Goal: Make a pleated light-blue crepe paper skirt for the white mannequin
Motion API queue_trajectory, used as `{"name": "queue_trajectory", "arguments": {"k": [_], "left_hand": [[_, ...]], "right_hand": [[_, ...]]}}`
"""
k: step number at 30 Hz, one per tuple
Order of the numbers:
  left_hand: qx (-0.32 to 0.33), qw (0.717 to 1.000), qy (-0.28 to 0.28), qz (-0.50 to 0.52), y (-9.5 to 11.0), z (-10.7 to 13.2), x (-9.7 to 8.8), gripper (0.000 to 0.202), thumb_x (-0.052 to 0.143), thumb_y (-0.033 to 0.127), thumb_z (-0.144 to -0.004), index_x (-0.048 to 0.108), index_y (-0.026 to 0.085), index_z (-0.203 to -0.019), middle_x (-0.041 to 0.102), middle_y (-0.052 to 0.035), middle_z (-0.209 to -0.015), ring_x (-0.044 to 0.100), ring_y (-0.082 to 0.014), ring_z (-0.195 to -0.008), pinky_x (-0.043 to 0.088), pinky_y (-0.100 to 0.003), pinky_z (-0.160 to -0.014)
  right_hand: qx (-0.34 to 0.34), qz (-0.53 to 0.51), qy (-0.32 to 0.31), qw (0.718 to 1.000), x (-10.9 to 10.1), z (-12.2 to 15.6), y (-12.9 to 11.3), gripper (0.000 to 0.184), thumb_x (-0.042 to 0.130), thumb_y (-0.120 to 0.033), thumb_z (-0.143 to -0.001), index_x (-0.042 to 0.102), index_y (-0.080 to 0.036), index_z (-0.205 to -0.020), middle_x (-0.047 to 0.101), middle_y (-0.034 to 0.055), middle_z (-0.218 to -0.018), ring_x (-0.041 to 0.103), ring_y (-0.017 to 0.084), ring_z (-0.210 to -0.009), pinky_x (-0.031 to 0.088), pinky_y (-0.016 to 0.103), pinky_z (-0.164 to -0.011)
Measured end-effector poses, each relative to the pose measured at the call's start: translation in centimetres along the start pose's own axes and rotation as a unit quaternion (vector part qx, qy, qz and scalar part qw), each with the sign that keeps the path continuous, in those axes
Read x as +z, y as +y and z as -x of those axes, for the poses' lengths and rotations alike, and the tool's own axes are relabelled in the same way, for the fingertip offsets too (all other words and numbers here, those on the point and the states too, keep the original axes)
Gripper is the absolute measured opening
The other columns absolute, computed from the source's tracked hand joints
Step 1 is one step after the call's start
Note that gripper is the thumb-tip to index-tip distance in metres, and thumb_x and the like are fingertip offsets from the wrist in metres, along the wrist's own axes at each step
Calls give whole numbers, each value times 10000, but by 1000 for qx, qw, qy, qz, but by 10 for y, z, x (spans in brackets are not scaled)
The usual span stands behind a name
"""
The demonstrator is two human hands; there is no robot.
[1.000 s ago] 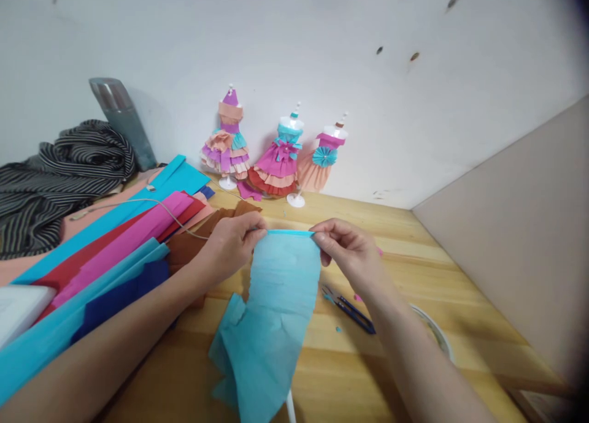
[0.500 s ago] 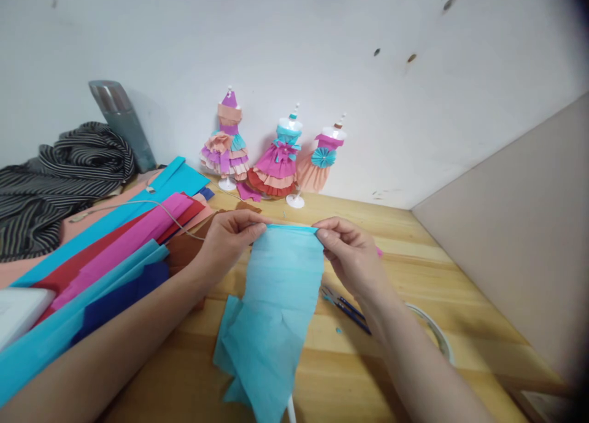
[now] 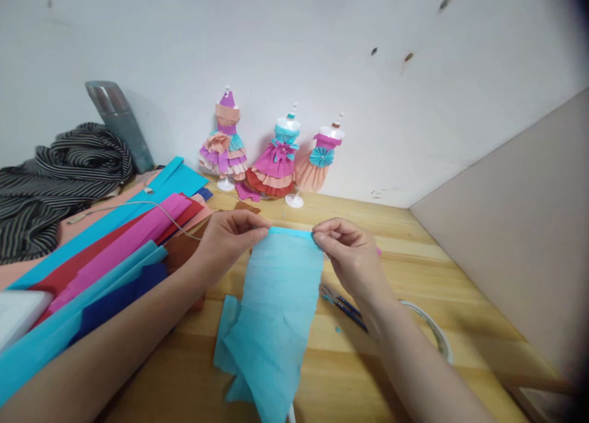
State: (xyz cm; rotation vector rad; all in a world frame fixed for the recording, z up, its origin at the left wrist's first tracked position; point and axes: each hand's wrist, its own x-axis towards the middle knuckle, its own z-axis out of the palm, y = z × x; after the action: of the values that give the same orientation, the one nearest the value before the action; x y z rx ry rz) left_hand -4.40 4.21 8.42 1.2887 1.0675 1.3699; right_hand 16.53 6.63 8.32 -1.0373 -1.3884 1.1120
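Note:
A strip of light blue crepe paper (image 3: 276, 312) hangs from both my hands above the wooden table (image 3: 442, 276). My left hand (image 3: 227, 239) pinches its top left corner. My right hand (image 3: 352, 254) pinches the top right corner. The top edge is folded over into a narrow band between the two pinches. The paper's lower end lies crumpled on the table near me. Blue-handled snips (image 3: 343, 303) lie just under my right wrist.
Three small mannequins in paper dresses (image 3: 273, 159) stand against the white wall. Long folded crepe sheets (image 3: 115, 245) in blue, pink and red cover the left side, with a thin cord over them. Striped fabric (image 3: 59, 178) and a grey flask (image 3: 119, 122) sit far left. A white round rim (image 3: 435, 331) lies right.
The hands have barely moved. The paper strip has shifted slightly, and its folded top band now looks a little flatter between the fingers.

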Motion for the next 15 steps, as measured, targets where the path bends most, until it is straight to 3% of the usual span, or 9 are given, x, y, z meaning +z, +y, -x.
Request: {"name": "queue_trajectory", "arguments": {"k": [4, 6, 9, 15], "left_hand": [[62, 994, 20, -89, -7, 0, 0, 258, 690, 198, -694, 725, 172, -948, 700, -13, -722, 611, -124, -620, 491, -234, -569], [94, 983, 26, -156, -11, 0, -1, 294, 667, 205, -722, 711, 181, -1011, 717, -27, -797, 637, -144, -689, 512, -263, -645], [108, 965, 21, -237, -14, 0, -4, 154, 645, 204, -749, 712, 178, -885, 716, -23, -774, 637, -149, -688, 503, -270, -669], [88, 950, 22, -297, -8, 1, -4, 58, 604, 170, -766, 622, 173, -711, 562, 41, -561, 505, -97, -522, 371, -207, -492]], "right_hand": [[-51, 65, 24, 996, -1, 1, 5, 271, 717, -306, -672, 694, -194, -918, 646, -5, -640, 549, 127, -555, 438, 267, -534], [-69, 118, 30, 990, -4, 1, 9, 267, 696, -314, -703, 701, -184, -936, 665, 13, -683, 576, 143, -602, 453, 281, -564], [-77, 198, 9, 977, -7, 0, 12, 168, 649, -326, -761, 693, -179, -828, 669, 28, -716, 578, 152, -632, 446, 291, -593], [-145, 320, -25, 936, -6, 0, 2, 110, 563, -255, -821, 579, -190, -734, 571, 0, -644, 505, 135, -563, 392, 274, -559]]}}
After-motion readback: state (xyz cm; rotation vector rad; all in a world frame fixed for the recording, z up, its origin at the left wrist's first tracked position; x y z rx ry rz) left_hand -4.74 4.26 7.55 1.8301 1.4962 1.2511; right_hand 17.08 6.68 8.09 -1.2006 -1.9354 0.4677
